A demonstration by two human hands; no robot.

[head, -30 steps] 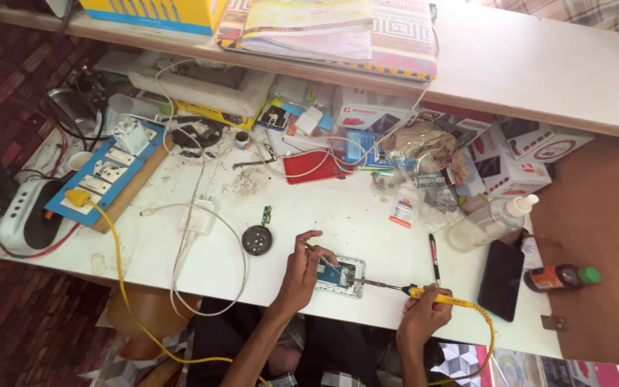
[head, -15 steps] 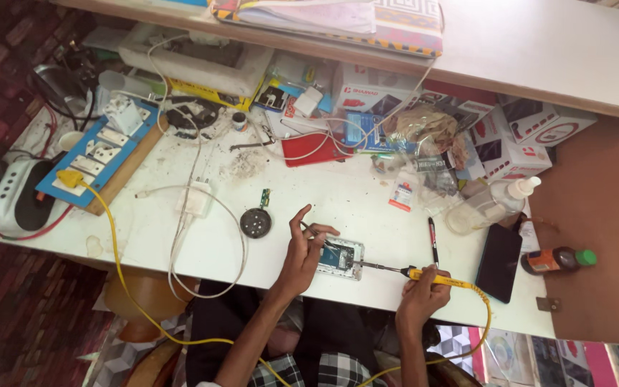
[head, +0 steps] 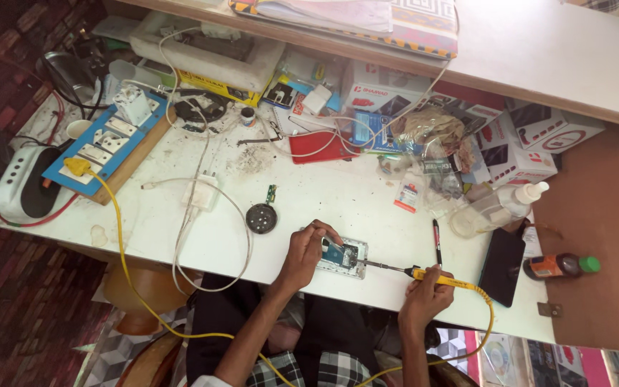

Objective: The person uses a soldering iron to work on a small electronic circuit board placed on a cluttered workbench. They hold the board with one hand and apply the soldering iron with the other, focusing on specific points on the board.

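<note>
An opened phone (head: 343,256) with its blue board showing lies near the front edge of the white table (head: 324,197). My left hand (head: 306,251) rests on the phone's left side, fingers curled over its top edge. My right hand (head: 424,295) grips a yellow-handled soldering iron (head: 435,278); its thin metal tip reaches left to the phone's right edge. The iron's yellow cable (head: 127,258) runs under the table front to a plug in the blue socket board (head: 105,147).
A round black part (head: 261,218) and a small green board (head: 271,194) lie left of the phone. A pen (head: 437,242), a black phone (head: 503,266), a brown bottle (head: 557,266) and a clear bottle (head: 496,208) stand right. Boxes, a red case (head: 320,147) and a white charger (head: 202,193) fill the back.
The view has shifted, so the table sits a little lower and left. My left hand's fingers, spread before, have curled down onto the phone. The iron stays at the phone's right edge.
</note>
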